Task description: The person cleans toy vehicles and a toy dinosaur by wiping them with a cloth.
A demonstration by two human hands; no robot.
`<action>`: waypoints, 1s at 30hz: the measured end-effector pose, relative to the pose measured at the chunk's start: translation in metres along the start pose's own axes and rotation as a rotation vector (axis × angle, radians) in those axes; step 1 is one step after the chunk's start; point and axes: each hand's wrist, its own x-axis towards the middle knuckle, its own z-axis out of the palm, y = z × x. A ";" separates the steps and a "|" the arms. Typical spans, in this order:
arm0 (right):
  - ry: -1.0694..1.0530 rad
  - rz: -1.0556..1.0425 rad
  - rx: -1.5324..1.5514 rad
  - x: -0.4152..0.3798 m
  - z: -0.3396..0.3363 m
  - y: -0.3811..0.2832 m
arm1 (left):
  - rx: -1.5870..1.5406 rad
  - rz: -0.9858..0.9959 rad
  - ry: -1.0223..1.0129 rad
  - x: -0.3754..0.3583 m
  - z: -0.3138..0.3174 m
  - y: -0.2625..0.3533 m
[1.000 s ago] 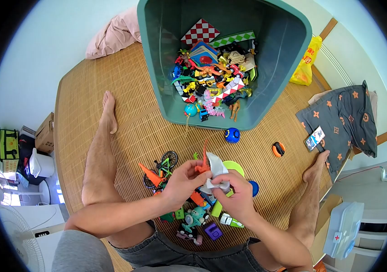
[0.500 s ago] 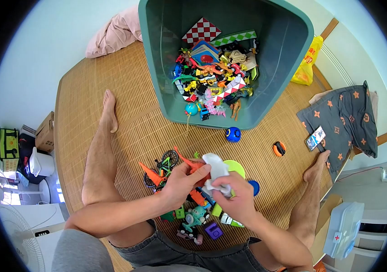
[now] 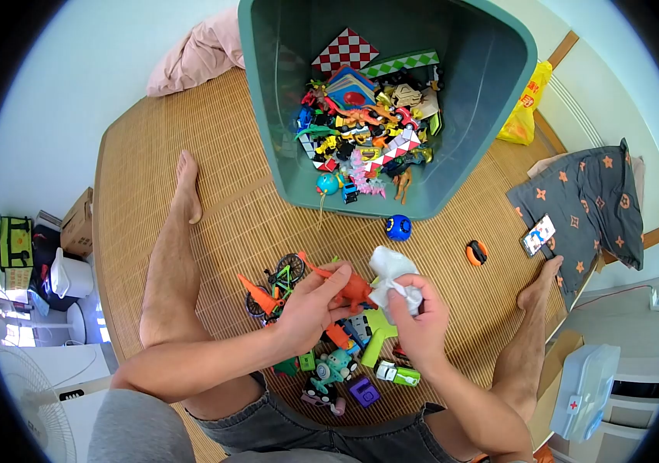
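My left hand (image 3: pixel 311 305) is closed around an orange-red toy dinosaur (image 3: pixel 356 292), whose tail sticks out past the fingers. In my right hand (image 3: pixel 420 321) is a crumpled white tissue (image 3: pixel 393 270), held against or very near the dinosaur's right end. Under and around the hands lie several toys: a small green toy bicycle (image 3: pixel 289 270), another orange toy piece (image 3: pixel 258 295), a lime-green toy part (image 3: pixel 378 336), a teal toy vehicle (image 3: pixel 335 367), a purple toy (image 3: pixel 363 391) and a white-and-green toy car (image 3: pixel 397 374). My left hand partly hides the bicycle.
A big green bin (image 3: pixel 484 131) holding many toys stands ahead on the bamboo mat (image 3: pixel 225 147). A blue ball (image 3: pixel 398 228) and an orange-black ring (image 3: pixel 476 253) lie before it. At right are a phone (image 3: pixel 538 234), a dark cushion (image 3: pixel 584 201) and a yellow bag (image 3: pixel 526 108).
My right hand and the tissue have shifted right and slightly down, uncovering more of the dinosaur. The tissue is more bunched up. My left hand keeps its hold with little movement.
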 end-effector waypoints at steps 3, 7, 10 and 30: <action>0.046 -0.147 -0.094 -0.001 -0.003 0.001 | 0.089 -0.017 0.002 -0.003 0.006 0.004; -0.058 -0.408 -0.306 -0.005 -0.002 -0.010 | 0.146 -0.058 -0.043 -0.001 0.002 0.000; -0.163 -0.481 -0.322 -0.006 0.004 -0.007 | 0.189 -0.077 -0.153 0.000 -0.001 -0.005; -0.161 -0.406 -0.380 -0.002 0.003 -0.010 | 0.233 -0.018 -0.233 -0.001 0.000 -0.008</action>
